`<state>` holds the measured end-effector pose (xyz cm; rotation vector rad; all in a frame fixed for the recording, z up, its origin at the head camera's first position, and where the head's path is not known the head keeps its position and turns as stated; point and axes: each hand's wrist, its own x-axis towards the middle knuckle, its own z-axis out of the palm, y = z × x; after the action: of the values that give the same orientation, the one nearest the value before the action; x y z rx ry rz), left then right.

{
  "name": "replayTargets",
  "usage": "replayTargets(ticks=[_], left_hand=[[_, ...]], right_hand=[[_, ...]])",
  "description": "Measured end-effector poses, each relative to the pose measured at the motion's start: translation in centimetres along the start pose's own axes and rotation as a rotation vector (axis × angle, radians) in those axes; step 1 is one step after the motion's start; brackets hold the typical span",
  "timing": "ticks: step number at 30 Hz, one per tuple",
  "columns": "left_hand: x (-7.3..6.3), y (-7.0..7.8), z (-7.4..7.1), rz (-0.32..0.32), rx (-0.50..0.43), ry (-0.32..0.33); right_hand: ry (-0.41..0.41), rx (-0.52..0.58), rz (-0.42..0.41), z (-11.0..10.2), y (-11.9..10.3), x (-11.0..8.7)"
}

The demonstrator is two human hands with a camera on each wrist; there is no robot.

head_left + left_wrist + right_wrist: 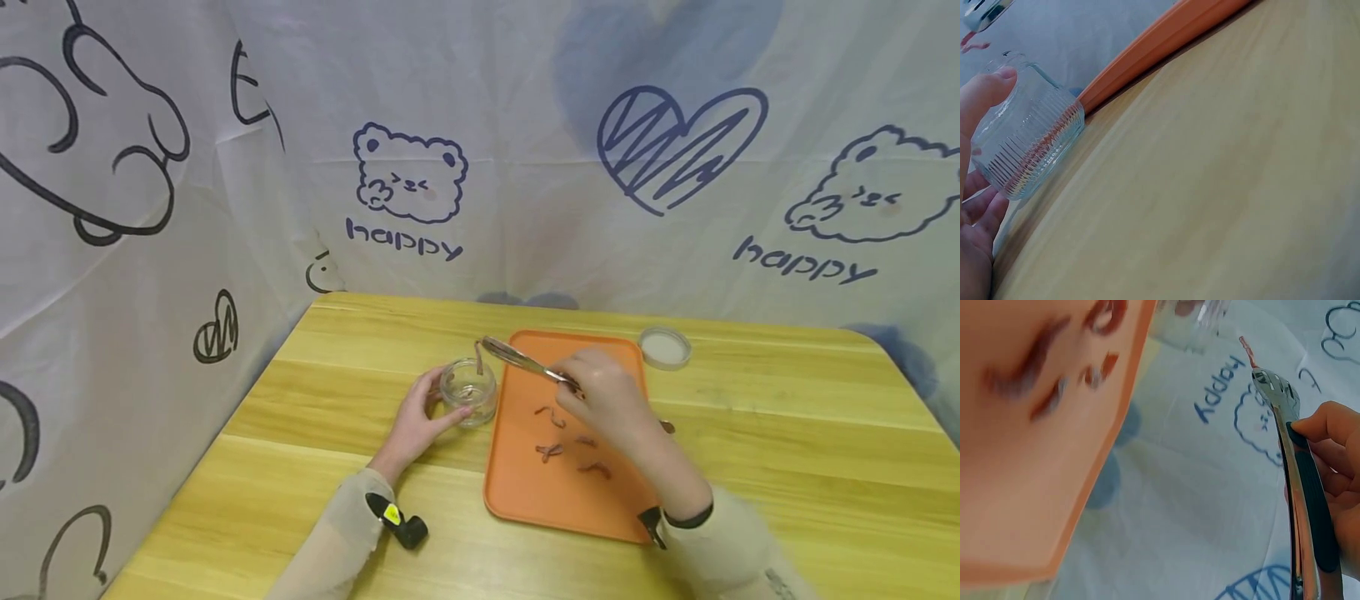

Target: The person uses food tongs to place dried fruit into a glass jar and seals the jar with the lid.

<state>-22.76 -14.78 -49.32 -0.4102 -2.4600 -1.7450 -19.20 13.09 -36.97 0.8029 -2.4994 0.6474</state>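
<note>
My left hand (416, 427) holds a small clear glass jar (471, 410) with ribbed sides (1041, 150), thumb on the near side and fingers around the far side. A few small bits seem to lie inside, too small to tell. Metal tongs (517, 355) with dark grip panels (1314, 500) are in my right hand (609, 398). From their tips hangs a thin reddish, worm-like strip (478, 358) over the jar's open mouth. Several similar worm-like pieces (595, 469) lie scattered on an orange tray (525, 504) beneath my right hand and forearm.
A round, clear lid (665, 348) lies behind the tray's right corner. The wood-grain table (315, 467) ends against a white cloth (525, 250) with bear and heart drawings, which also hangs along the left side.
</note>
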Motion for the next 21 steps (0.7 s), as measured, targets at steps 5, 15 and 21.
replayTargets(ticks=[5,15,21], left_hand=[[0.0,-0.1,-0.1,-0.005,0.011,0.000],[0.0,-0.1,0.0,-0.014,0.022,0.000],[0.0,-0.1,0.0,-0.009,0.014,0.006]], right_hand=[[-0.015,-0.003,-0.043,1.2,-1.0,0.1],[-0.089,-0.008,-0.020,2.5,-1.5,0.0],[-0.108,0.012,-0.001,2.9,-1.4,-0.2]])
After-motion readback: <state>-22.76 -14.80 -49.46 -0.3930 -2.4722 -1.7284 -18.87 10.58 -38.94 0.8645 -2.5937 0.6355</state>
